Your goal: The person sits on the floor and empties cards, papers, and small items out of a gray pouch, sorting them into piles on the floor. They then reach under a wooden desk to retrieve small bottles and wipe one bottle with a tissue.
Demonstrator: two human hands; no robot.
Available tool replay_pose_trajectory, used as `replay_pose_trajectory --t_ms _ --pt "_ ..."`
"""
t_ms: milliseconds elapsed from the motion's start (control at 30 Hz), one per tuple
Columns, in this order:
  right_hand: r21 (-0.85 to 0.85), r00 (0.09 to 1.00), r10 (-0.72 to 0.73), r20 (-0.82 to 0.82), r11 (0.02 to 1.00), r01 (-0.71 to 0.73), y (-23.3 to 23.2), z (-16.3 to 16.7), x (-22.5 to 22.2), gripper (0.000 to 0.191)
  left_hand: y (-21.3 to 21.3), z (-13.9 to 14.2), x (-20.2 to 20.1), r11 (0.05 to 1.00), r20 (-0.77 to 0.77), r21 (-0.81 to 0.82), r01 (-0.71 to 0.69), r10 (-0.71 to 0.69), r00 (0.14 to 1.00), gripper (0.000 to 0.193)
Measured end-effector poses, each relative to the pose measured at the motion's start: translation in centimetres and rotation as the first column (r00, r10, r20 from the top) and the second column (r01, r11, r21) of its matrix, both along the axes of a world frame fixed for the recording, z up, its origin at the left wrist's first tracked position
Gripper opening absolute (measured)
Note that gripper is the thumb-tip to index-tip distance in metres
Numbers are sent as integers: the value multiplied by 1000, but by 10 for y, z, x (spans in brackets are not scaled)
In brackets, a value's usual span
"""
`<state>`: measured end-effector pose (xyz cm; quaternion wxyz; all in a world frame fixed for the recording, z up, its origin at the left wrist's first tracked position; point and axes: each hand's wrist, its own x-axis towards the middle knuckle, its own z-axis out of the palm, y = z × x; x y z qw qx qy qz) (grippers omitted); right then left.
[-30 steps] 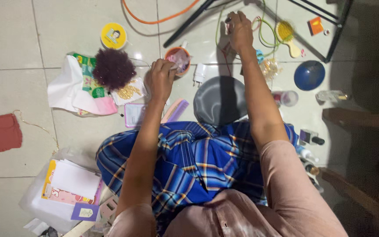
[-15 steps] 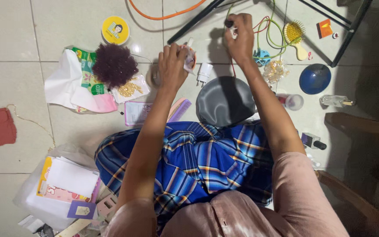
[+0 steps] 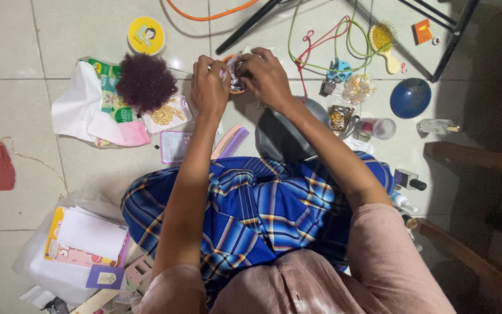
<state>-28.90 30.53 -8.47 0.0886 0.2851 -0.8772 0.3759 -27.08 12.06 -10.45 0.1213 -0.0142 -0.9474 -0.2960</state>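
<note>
I sit on a tiled floor with a blue plaid cloth over my legs. My left hand [image 3: 209, 87] and my right hand [image 3: 266, 75] meet above the floor, both closed around a small shiny object [image 3: 236, 75] with an orange-pink rim. What it is exactly stays hidden by my fingers. A grey bowl-like thing [image 3: 283, 136] lies just below my right forearm. A pink comb [image 3: 232, 142] rests by my left forearm.
A dark frizzy hair puff [image 3: 146, 82], a yellow round tin [image 3: 146, 35], a clear box of gold jewellery [image 3: 165, 114], white and pink bags lie left. Cords, a yellow hairbrush [image 3: 383, 39], a blue bowl [image 3: 411, 97], small bottles lie right. Papers sit lower left. Wooden chair legs stand right.
My right hand came back from the far cords and joined my left hand. Both hands now hold the small object together, nearer to me.
</note>
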Motion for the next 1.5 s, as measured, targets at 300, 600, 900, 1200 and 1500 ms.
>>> replay_pose_trajectory --t_ms 300,600,900,1200,1500 --pt "86 992 -65 -107 994 74 48 -6 2 27 2 13 7 997 23 53 56 -58 998 49" --pt "476 776 -578 251 772 421 229 7 6 30 -12 -10 21 831 308 515 -212 52 950 81" --pt "486 690 -632 354 754 441 228 17 4 16 65 -22 55 307 745 627 -716 32 666 69" --pt "258 890 -392 234 907 332 187 8 -1 55 75 -12 51 306 722 655 -691 18 692 58" --pt "53 608 -453 652 827 559 171 11 -7 36 62 6 55 307 708 671 -675 3 706 65"
